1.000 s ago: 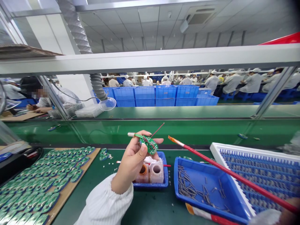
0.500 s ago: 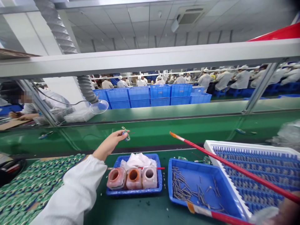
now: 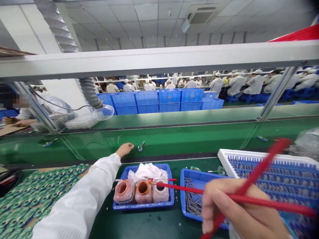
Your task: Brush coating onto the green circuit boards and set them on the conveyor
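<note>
Belt edge [image 3: 171, 146]: circuit board [image 3: 140, 148], likely fragile; I'd pinch its rim
Left hand [image 3: 126, 149]: unclenched, empty
Right hand [image 3: 239, 212]: gripping red handles [image 3: 184, 188]

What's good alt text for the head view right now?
The right hand holds a red brush, its tip by jars in a blue tray. The left hand, empty, is beside a circuit board on a green surface.

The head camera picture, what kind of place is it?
Probably a factory that makes electronics. Rows of green circuit boards lie at the left, many people in white work along benches in the background, and blue bins are stacked in front of some of them.
</note>
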A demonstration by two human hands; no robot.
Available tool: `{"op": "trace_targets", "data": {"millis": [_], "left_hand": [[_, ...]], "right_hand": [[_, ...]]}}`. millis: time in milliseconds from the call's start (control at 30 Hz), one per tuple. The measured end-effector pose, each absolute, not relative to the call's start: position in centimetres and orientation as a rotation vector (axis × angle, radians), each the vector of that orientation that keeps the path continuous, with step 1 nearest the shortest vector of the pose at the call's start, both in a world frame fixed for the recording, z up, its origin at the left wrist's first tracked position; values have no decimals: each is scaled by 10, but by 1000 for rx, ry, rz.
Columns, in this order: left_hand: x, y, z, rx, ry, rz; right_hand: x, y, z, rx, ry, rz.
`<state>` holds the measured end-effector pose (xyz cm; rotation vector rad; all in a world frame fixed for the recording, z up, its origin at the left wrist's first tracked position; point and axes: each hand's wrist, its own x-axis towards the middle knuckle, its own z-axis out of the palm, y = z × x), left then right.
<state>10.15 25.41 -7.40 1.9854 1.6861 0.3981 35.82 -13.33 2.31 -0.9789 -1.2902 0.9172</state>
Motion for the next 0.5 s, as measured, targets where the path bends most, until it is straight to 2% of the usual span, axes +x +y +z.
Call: {"op": "trace_targets", "data": {"millis": [100,233,500], "left_hand": [[72,248,-69,2015,1696,400],[30,221,-58,2000,1724,515],[-6,96,-70,1829,1695,905]], "right_hand": [[344,-102,19,-892,-1340,1118],[331,-62,6,-960,-1461,1151],[271,-10,-8,-1163,-1628,1252]]}}
